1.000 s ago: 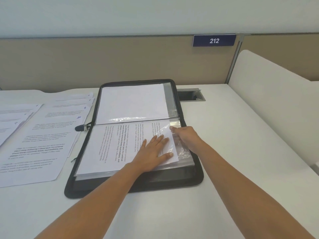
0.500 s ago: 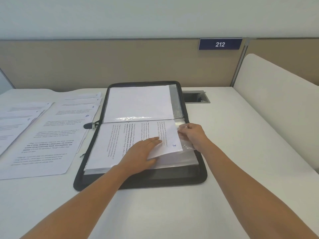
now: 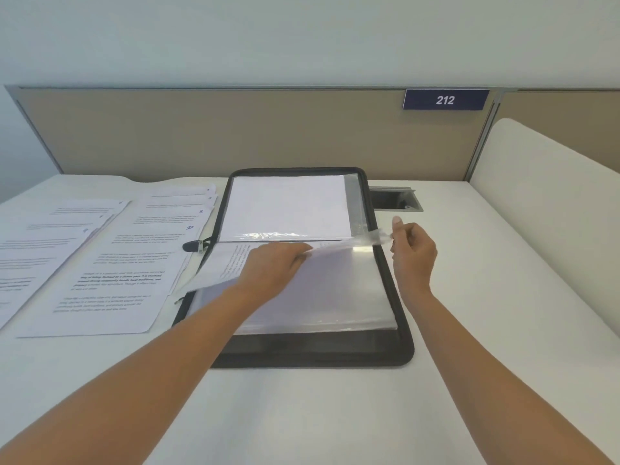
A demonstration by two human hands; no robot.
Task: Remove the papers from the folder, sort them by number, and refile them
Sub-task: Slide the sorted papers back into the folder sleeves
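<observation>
Left hand: apparently grips sheet; draw it flat, leftward.
Right hand: pinches sleeve corner; hold mouth lifted.

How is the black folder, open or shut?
Open. The folder lies spread flat on the desk, both halves showing, with a white sheet and clear sleeves facing up.

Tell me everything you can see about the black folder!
The black folder lies open and flat on the white desk. Inside are shiny clear sleeves; the far half shows a blank white page. The right hand pinches one sleeve's corner up, while the left hand holds a printed sheet partly out.
</observation>
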